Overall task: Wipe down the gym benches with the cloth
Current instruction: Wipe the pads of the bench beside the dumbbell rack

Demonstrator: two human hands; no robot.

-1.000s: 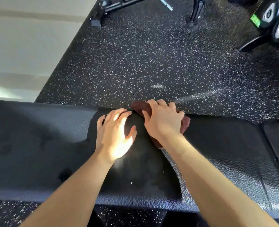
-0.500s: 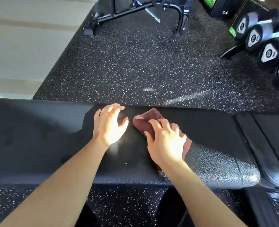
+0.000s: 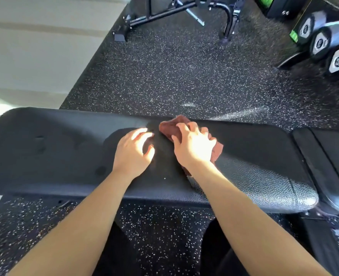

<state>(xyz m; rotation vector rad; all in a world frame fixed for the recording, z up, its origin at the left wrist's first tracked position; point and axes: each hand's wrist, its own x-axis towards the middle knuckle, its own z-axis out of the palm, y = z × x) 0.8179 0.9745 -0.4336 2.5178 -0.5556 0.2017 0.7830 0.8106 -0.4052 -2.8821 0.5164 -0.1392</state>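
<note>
A long black padded gym bench [image 3: 51, 152] runs across the view from left to right. A reddish-brown cloth [image 3: 169, 127] lies on its middle, near the far edge. My right hand [image 3: 193, 148] presses down on the cloth with fingers curled over it, covering most of it. My left hand [image 3: 133, 152] rests bare on the pad just left of the cloth, fingers apart and slightly bent, holding nothing. Bright sunlight falls on both hands.
A second bench pad [image 3: 336, 156] joins at the right end. Black dumbbells [image 3: 338, 60] sit on a rack at the upper right. A black metal frame [image 3: 176, 10] stands on the speckled rubber floor [image 3: 174, 76] beyond. A pale wall [image 3: 35, 46] is at the left.
My right hand slid the cloth toward me across the pad, then back toward the far edge. My left hand stayed on the pad and bent its fingers slightly. The view pulled back.
</note>
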